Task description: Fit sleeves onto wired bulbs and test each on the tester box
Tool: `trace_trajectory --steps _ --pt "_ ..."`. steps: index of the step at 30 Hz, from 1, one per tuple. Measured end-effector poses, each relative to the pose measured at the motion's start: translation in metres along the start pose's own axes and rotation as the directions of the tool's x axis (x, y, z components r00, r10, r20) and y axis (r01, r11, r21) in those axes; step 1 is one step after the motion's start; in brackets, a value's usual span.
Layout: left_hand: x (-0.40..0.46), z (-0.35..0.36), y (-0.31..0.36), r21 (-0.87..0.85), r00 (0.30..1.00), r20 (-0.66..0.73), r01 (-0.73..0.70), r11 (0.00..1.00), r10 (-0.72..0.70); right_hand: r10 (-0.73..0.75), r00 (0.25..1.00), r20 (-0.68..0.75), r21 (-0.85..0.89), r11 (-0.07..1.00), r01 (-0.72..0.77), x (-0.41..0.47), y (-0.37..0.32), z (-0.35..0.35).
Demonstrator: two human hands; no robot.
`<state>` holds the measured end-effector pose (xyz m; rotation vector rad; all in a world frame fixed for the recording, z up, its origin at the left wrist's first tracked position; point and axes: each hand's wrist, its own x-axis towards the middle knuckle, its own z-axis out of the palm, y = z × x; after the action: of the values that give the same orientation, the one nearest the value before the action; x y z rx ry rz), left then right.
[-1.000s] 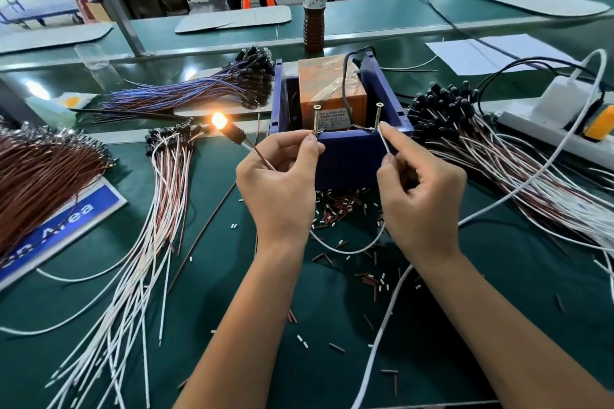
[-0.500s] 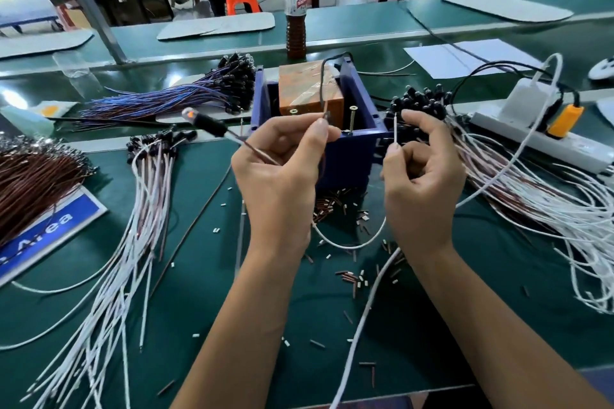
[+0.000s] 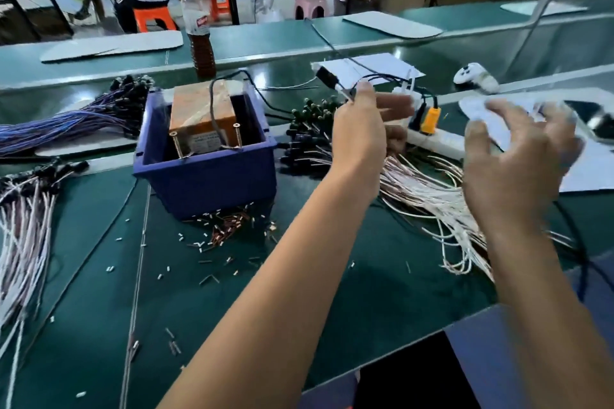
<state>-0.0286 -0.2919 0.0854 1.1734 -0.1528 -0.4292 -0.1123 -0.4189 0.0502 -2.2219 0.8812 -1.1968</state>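
L hand is up over the bench to the R of the tester box, pinching 1 wired bulb by its lead just below the black sleeve; the bulb sticks out up-left past the fingertips, unlit, well apart from the box. R hand is raised further R above the white-wire pile, fingers spread and blurred, holding nothing I can see. Tester box = 1 blue bin w/ 1 orange-brown block inside and 2 screws standing at the block's front edge, 1 per side; 1 black cable runs over the block's top. Bundles counted: 4. The white-wire pile w/ black-capped ends lies R of the box, under both hands; 1 white bundle at far L edge; 1 blue/purple bundle behind it, L of the box; the black-capped heads just R of the box belong to the R pile. Loose cut bits scattered on the green mat in front of the box, too many and too small to count. 1 bottle of brown liquid behind the box. 1 power strip at R w/ 1 yellow plug and a black one beside it. 2 people in the far background, by stools.
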Motion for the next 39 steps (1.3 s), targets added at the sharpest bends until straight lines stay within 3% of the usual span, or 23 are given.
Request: trace_trajectory --steps 3,6,10,14,18,22,24,26,29,32,35,39 --pt "0.004 0.035 -0.011 0.139 0.997 0.071 -0.026 0.990 0.016 -0.191 0.981 -0.034 -0.240 0.955 0.177 -0.005 -0.009 -0.016" --pt "0.009 0.059 -0.025 0.326 0.996 0.064 -0.073 0.943 0.055 -0.176 0.982 0.075 -0.350 0.917 0.191 -0.004 0.000 -0.021" --pt "0.019 0.068 -0.041 0.570 0.980 0.047 -0.185 0.801 0.193 -0.148 0.973 0.176 -0.386 0.899 0.206 0.007 0.019 -0.025" --pt "0.025 0.071 -0.048 0.609 0.998 0.031 -0.064 0.791 0.057 -0.330 0.884 0.332 -0.236 0.878 0.417 0.002 0.012 -0.012" --pt "0.025 0.068 -0.044 0.678 0.994 0.085 -0.105 0.728 0.065 -0.279 0.899 0.337 -0.013 0.953 0.301 0.003 0.013 -0.003" --pt "0.025 0.033 -0.059 0.855 0.960 0.100 -0.217 0.471 0.260 -0.130 0.961 0.243 -0.052 0.988 0.146 0.013 0.030 0.004" --pt "0.029 0.011 -0.067 0.926 0.966 0.071 -0.156 0.343 0.249 -0.042 0.957 0.286 -0.106 0.992 0.075 0.020 0.038 0.007" --pt "0.032 -0.002 -0.072 0.948 0.958 0.051 -0.135 0.289 0.281 0.036 0.919 0.393 -0.202 0.978 0.048 0.025 0.045 0.010" --pt "0.029 -0.010 -0.064 0.896 0.887 0.016 -0.218 0.388 0.461 0.099 0.855 0.509 -0.317 0.945 0.080 0.024 0.045 0.020" --pt "0.028 -0.012 -0.045 0.760 0.791 -0.022 -0.384 0.525 0.611 -0.032 0.871 0.490 -0.293 0.935 0.199 0.022 0.023 0.037" --pt "0.024 -0.006 -0.028 0.714 0.757 -0.003 -0.456 0.531 0.654 -0.217 0.875 0.433 -0.190 0.927 0.324 0.018 -0.010 0.060" --pt "0.014 -0.022 -0.024 0.707 0.757 0.019 -0.473 0.526 0.654 -0.198 0.830 0.522 -0.215 0.911 0.353 0.011 -0.023 0.081"
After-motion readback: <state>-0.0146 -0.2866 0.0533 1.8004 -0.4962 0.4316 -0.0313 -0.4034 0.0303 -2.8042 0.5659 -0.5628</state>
